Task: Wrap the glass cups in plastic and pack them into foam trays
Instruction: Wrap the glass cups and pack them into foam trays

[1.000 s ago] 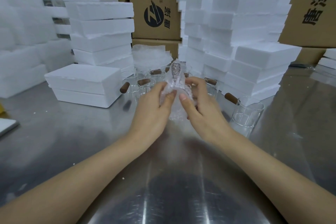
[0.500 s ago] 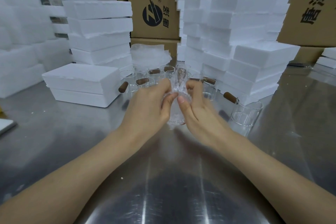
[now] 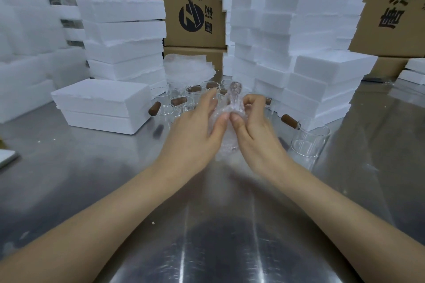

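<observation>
Two bare forearms reach in from the near edge of a shiny steel table (image 3: pixel 115 167). Over the table's middle, both hands grip a wrapped cup (image 3: pixel 232 110), a glass bundled in bubble plastic with its covered handle pointing up. The left hand (image 3: pixel 195 128) cups the bundle's left side, thumb pressing the plastic; the right hand (image 3: pixel 255 126) curls its fingers over the right side, thumb tips almost meeting. Just behind stand bare cups (image 3: pixel 181 103) with brown handles, and a single cup (image 3: pixel 309 140) towards the right edge. Foam trays (image 3: pixel 101 103) are stacked left and right, with plastic sheets (image 3: pixel 188 69) between them. Cardboard boxes (image 3: pixel 193 7) line the far edge.
</observation>
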The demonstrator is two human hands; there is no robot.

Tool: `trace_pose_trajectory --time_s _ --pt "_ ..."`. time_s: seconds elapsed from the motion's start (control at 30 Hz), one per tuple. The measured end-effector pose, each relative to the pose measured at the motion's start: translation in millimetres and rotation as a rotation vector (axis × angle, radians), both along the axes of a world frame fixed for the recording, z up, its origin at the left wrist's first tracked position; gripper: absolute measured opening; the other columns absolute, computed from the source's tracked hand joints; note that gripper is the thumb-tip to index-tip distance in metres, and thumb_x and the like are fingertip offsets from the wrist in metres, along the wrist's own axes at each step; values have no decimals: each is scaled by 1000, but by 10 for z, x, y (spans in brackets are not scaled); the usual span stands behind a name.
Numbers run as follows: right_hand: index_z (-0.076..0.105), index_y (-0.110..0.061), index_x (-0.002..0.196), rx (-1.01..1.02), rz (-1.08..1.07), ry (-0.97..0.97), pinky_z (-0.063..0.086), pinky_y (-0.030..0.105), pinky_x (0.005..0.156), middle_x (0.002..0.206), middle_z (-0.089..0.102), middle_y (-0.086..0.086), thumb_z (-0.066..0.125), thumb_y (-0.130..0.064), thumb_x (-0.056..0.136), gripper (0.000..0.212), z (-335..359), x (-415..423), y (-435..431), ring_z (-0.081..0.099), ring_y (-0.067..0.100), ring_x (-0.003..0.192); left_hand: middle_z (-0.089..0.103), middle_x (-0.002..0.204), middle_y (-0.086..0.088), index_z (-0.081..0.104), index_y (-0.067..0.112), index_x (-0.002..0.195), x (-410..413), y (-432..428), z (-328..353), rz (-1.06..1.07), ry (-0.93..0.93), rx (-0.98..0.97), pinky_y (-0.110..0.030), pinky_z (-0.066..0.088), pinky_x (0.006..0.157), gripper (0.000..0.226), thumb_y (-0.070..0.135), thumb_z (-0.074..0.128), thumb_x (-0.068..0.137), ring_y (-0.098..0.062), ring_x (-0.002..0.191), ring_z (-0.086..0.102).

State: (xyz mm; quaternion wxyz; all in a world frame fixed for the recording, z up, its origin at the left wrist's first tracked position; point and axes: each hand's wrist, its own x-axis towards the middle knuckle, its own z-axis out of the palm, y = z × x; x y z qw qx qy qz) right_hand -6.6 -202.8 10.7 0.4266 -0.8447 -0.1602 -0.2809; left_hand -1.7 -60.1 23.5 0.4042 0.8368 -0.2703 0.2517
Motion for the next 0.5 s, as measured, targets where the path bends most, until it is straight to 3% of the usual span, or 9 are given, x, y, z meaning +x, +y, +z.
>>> trace_pose_trajectory --time_s 0.07,0.1,0.17,0.27,0.43,0.5 --pt "32 -23 122 -25 2 29 41 4 62 90 54 -20 38 -24 102 21 11 -18 20 56 -11 82 51 61 15 61 14 119 15 3 -14 25 -97 109 -29 35 63 26 25 46 100 -28 77 65" --pt "31 -20 135 -62 -1 49 44 9 61 89 58 -15 37 -25 103 33 18 -31 30 60 -5 78 46 57 14 64 13 113 26 4 -25 40 -98 153 -30 30 60 26 23 45 100 -30 72 62" --pt "18 -16 151 -190 -11 93 47 25 63 88 64 2 33 -23 103 51 19 -58 44 61 9 71 60 66 0 66 13 110 52 4 -46 86 -60 245 -32 31 61 29 25 42 101 -33 77 62" --pt "10 -13 154 -344 -70 105 48 36 71 92 66 14 35 -16 102 57 -9 -61 46 61 24 78 68 83 -13 67 13 106 60 12 -76 162 -68 339 -31 24 58 31 27 40 100 -34 82 63" --pt "16 -8 151 -525 -210 108 48 44 73 102 64 18 42 0 94 64 -80 34 78 60 36 89 66 71 -20 67 4 83 35 -5 -94 176 -170 429 -32 23 53 19 15 55 92 -41 69 63" --pt "34 -5 144 -489 -217 89 45 39 69 97 65 18 44 -2 95 50 -62 63 62 61 36 86 66 72 -18 66 6 81 60 -7 -99 189 -120 427 -33 26 54 19 17 55 91 -40 72 63"
